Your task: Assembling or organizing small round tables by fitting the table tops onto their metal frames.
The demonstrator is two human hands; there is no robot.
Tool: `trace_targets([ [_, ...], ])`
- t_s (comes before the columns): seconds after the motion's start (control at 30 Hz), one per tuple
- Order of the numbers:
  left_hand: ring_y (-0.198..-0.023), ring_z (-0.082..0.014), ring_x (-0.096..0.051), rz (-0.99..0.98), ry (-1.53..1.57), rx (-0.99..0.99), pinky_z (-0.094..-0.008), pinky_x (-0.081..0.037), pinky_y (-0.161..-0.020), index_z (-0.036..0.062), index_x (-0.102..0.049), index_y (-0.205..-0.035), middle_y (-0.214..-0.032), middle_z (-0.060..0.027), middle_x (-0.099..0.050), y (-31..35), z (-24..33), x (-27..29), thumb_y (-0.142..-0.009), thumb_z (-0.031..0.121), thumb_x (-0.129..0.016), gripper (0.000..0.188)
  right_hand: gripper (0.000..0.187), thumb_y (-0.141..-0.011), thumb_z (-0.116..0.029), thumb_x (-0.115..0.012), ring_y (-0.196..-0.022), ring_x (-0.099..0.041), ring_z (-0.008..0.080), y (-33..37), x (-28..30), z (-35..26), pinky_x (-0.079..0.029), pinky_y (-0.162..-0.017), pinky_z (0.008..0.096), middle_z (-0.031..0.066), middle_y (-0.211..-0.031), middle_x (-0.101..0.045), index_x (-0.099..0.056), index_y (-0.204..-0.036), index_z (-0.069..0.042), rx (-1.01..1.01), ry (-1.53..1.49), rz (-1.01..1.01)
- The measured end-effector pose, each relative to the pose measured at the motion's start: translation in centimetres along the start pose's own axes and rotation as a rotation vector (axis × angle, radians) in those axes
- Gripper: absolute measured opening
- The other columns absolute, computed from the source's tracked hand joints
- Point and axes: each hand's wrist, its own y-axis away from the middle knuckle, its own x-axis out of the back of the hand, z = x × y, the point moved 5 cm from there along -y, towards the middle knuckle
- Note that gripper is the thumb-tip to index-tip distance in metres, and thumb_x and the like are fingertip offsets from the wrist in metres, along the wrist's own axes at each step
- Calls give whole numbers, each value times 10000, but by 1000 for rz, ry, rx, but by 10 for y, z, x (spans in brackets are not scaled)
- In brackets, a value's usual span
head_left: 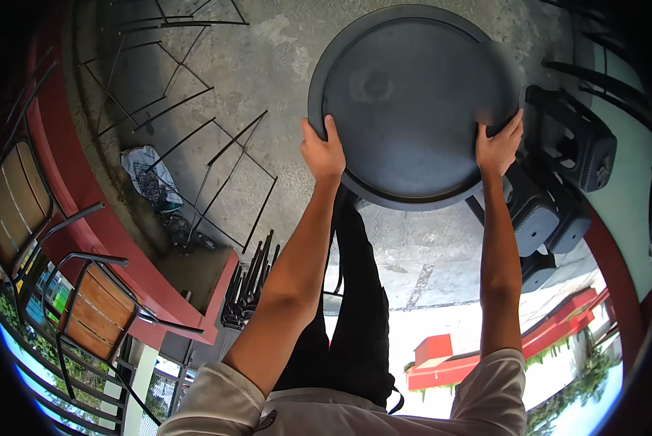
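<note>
Out in front of me I hold a large round black tabletop [413, 109] with a raised rim, its broad face toward me. My left hand [324, 151] is closed on the left part of its rim, thumb on the face and fingers at the outer edge. Opposite it, my right hand [499, 147] grips the right part of the rim in the same way. Both arms are stretched forward. A blurred patch hides some of the rim above my right hand. No legs show on the tabletop.
Thin dark metal frames [246, 151] stand on the concrete floor to the left, beside a crumpled white sack [151, 174]. Black plastic stools [576, 138] line the right side. Wooden-slatted chairs [99, 311] are at the lower left, by a red ledge [133, 272].
</note>
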Motion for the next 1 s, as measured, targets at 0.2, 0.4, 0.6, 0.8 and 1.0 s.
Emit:
trace_targets([
  [0.2, -807, -475, -682, -23, -32, 51, -507, -525, -692, 25, -547, -1093, -835, -253, -695, 1, -10, -3, -980, 330, -645, 340, 977, -885, -575, -687, -1323, -497, 420, 2, 1, 3, -481, -1034, 508, 227, -1478, -435, -241, -1593, -70, 37, -80, -20],
  [0.4, -781, -267, -697, -24, 92, 233, -385, -528, -741, 1, -662, -994, -814, -159, -704, 3, -20, 4, -928, 311, -744, 328, 977, -844, -612, -731, -1268, -558, 436, -8, -3, 12, -466, -1049, 485, 255, -1404, -530, -339, -1536, -45, 33, -224, -17],
  [0.6, -1013, -235, -669, -236, 542, 468, -337, -494, -929, -4, -668, -1273, -1115, -145, -734, 1, -42, -17, -948, 401, -727, 523, 834, -828, -484, -837, -1156, -646, 276, -48, -44, 67, -463, -1041, 365, 137, -1298, -671, -540, -1410, 34, -430, -965, -629],
  [0.8, -1357, -274, -514, -519, 907, 776, -409, -382, -1145, 39, -481, -1498, -1463, -125, -565, 17, -52, -26, -985, 774, -282, 919, 808, -943, -469, -723, -1346, -503, 236, -42, -40, 74, -410, -1128, 424, 124, -1572, -421, -361, -1572, -114, -587, -982, -722],
  [1.0, -1277, -327, -588, -486, 985, 868, -460, -422, -1124, 22, -531, -1451, -1400, -173, -613, 13, -68, -21, -972, 777, -278, 930, 918, -969, -760, -394, -1424, -448, 299, -71, -59, 57, -344, -1187, 450, 114, -1568, -456, -412, -1540, -41, -774, -1461, -1136],
])
